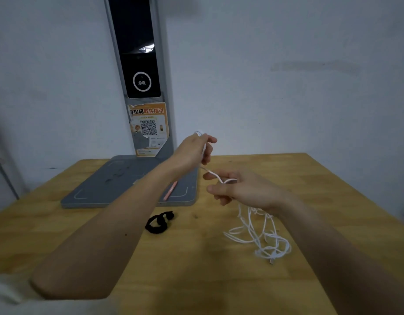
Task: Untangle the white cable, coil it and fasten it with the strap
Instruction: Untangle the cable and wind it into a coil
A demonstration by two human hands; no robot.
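Cable (257,233), thin, white and smooth, lies mostly in a loose tangle of overlapping loops on the wooden table (219,280), with a small plug end showing at the near edge of the heap. From that heap 1 strand rises to the right hand (244,189), whose curled fingers grasp it; the strand bends in a small arc across those fingers and runs up to the left hand (194,151), held higher and just beyond. The left grip is clenched on the cable too, a short white loop poking out above its knuckles.

Left of the tangle, apart from it, sits the strap (159,222) (black, fuzzy, curled into a rough ring). Beyond the strap lies a flat grey base plate (100,189) with rounded corners, carrying a slim pink pen (170,190). A grey upright column (139,64) with a glossy black panel and a torn orange QR sticker (148,128) rises from that plate against the pale wall.
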